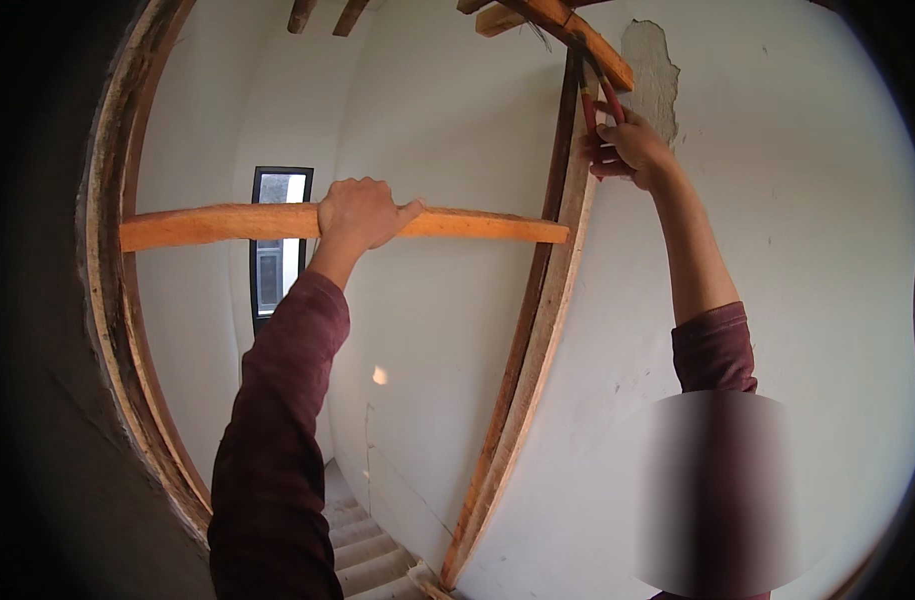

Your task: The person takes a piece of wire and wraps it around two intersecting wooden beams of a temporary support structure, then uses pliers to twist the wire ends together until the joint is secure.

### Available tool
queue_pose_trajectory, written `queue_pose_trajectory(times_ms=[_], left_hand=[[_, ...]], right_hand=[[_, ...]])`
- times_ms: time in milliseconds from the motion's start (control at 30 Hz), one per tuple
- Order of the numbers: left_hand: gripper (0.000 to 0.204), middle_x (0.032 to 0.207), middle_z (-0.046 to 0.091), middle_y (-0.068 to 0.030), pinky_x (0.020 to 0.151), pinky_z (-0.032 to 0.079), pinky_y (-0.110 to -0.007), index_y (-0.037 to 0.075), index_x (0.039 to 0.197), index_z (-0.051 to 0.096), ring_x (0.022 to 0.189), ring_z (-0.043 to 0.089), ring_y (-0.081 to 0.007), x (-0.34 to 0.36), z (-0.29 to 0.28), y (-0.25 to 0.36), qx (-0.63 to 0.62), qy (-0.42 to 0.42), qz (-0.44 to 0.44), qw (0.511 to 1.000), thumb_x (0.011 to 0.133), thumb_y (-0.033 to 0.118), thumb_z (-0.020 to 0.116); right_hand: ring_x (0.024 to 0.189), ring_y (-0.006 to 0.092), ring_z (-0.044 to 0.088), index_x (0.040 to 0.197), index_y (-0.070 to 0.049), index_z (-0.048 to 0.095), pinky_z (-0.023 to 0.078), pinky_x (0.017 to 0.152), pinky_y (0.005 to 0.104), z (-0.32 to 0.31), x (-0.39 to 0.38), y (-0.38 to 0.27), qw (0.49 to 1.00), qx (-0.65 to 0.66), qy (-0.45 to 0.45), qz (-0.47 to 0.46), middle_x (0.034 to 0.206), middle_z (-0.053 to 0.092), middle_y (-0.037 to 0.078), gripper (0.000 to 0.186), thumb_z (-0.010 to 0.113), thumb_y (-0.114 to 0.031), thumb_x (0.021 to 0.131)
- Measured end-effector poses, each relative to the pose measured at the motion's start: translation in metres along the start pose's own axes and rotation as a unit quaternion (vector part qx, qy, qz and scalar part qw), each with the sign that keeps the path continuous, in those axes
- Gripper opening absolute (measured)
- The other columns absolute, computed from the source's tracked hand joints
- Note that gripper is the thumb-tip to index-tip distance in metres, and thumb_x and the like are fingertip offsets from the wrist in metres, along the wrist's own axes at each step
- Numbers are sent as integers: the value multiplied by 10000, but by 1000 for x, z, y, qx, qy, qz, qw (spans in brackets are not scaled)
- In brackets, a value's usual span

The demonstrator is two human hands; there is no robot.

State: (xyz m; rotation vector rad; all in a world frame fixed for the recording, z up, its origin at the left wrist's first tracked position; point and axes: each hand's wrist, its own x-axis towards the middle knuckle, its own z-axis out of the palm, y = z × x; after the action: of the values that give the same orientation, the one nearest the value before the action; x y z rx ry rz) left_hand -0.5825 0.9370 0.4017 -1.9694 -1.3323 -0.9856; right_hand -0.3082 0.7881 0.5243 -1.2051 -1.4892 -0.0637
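Note:
My left hand (362, 212) is closed over a horizontal wooden crossbar (227, 225) that spans the frame. Raised at the upper right, my right hand (632, 150) is closed around red-handled pliers (614, 98). Their dark jaws point up to where an overhead timber (587, 48) meets the right wooden post (549, 300). The angle hides whether the jaws grip anything there. The crossbar's right end lies across this post, and its left end reaches the left wooden post (112, 260).
Beyond the frame, steps (362, 545) lie low down and a narrow dark-framed window (281, 185) is set near the wall. Patchy bare plaster (652, 75) shows on the white wall (807, 200) at right. More timber ends (349, 15) stick out at the top.

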Motion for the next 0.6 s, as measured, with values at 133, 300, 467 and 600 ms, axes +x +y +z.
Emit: queue_pose_trajectory(times_ms=[133,300,467,600], left_hand=[[683,544,585,-87,507,485,-340,43,574,622,534,602,-219,0,-12,8,-16,-21,11,1000,876,606,382],[665,513,569,-79,493,474,-334,54,544,608,503,585,-212,-4,-12,0,-29,-24,13,999,872,596,405],[633,466,533,-69,457,455,-336,60,504,584,459,557,-206,-2,-1,-4,-56,19,34,998,867,561,450],[624,492,550,-85,453,461,-340,46,537,599,472,568,-217,-3,-6,-2,-75,-11,37,996,865,557,456]], right_hand=[[1000,341,579,1309,-66,426,456,837,429,-9,40,-3,892,-368,140,-222,1022,618,199,568,437,-51,742],[1087,465,470,1167,19,481,397,913,499,33,45,-26,829,-439,273,-213,1119,536,298,404,472,-154,802],[1114,508,398,1202,76,398,341,962,526,42,57,-19,808,-454,297,-230,1156,471,345,485,500,-158,789],[1156,507,352,1210,91,360,343,958,565,53,56,-16,831,-440,294,-172,1208,417,327,527,530,-117,756]])
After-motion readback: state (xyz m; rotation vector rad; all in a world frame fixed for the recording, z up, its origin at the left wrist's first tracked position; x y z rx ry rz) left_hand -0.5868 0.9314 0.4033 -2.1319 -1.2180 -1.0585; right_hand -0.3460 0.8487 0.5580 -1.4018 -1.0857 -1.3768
